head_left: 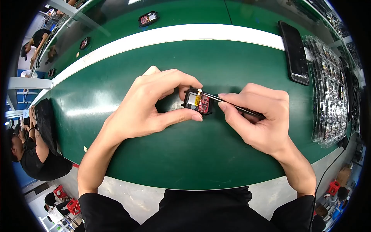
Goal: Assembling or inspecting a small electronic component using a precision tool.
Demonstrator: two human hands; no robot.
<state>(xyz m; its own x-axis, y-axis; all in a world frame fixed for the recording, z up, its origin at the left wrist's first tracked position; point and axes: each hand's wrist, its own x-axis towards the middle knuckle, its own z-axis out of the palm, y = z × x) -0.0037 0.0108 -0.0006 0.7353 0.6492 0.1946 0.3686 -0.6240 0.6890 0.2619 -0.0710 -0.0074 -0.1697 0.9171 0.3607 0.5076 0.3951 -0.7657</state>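
Observation:
Between the thumb and fingers of my left hand [150,100] is a small black device housing [206,112], gripped by its edges just above the green mat. Inside it show a red circuit board, a silvery rectangular part and a strip of yellow tape. My right hand [262,112] pinches dark tweezers [241,108]. Their tips reach the upper part of the housing, by a small white piece next to the yellow tape. Whether the tips are closed on that piece is too small to tell.
A black phone-like slab [294,52] lies at the right, beside stacked clear plastic trays [328,92] full of small parts. Similar open housings sit beyond the white bar [174,31], one being a black housing [148,18]. A co-worker [38,154] sits at the left by a black bag-like object [45,123].

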